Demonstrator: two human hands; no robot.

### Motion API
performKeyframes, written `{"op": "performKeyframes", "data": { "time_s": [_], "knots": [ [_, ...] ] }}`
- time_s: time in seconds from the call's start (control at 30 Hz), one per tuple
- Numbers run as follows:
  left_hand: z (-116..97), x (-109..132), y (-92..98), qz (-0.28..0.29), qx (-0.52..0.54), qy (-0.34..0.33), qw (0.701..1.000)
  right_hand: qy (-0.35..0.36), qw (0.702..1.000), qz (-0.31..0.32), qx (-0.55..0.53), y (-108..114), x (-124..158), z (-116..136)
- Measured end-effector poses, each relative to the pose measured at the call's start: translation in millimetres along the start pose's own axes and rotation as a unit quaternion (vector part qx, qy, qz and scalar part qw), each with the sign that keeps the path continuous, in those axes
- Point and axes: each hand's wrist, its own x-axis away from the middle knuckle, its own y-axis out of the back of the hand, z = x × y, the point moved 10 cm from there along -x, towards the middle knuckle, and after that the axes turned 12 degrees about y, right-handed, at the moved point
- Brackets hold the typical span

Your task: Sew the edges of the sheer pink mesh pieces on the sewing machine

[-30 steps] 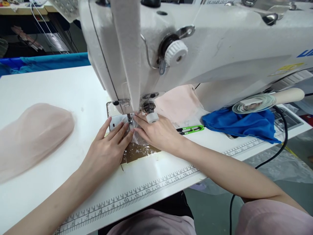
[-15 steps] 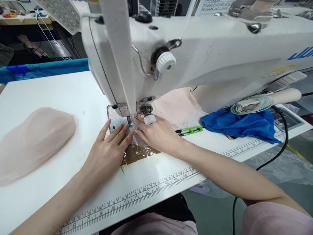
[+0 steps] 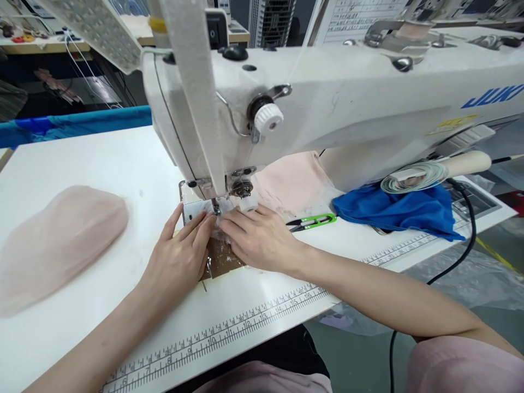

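Under the head of a white sewing machine [image 3: 347, 93], both hands rest close to the presser foot [image 3: 216, 206]. My left hand [image 3: 180, 248] lies mostly flat left of the foot, fingers stretched and little finger apart, beside the metal needle plate [image 3: 194, 210]. Just right of the foot, my right hand [image 3: 266, 237] has its fingers bent together over a small sheer fabric [image 3: 222, 236]; the thumb is hidden. Part of this fabric shows between the fingertips. A brown taped patch [image 3: 223, 259] on the table lies in front of it.
A pale pink fabric piece [image 3: 65, 245] lies at left; more pink fabric [image 3: 292, 177] sits behind my right hand. Green thread snips [image 3: 317, 220] and a blue cloth [image 3: 397, 213] lie to the right. A printed ruler [image 3: 213, 341] follows the table's front edge.
My right fingers have bent and drawn together over the sheer fabric, and less of it shows. My left fingertips have shifted slightly. The view has tilted up a little.
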Motion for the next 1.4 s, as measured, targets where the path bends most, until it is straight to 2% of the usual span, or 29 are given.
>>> {"op": "performKeyframes", "data": {
  "time_s": [0.13,0.33,0.77,1.4],
  "knots": [
    [-1,3,-0.3,-0.007,-0.004,-0.011,1.000,0.035,0.998,-0.043,0.024,4,1,5],
    [-1,5,3.7,-0.020,0.001,-0.015,1.000,0.058,0.997,-0.056,0.018,9,1,7],
    [0,4,1.8,-0.023,-0.003,-0.015,1.000,0.060,0.996,-0.057,0.029,8,-1,7],
    [13,-2,-2.9,-0.003,0.016,0.021,1.000,0.035,0.997,-0.043,0.048,0,-2,-4]
  ]
}}
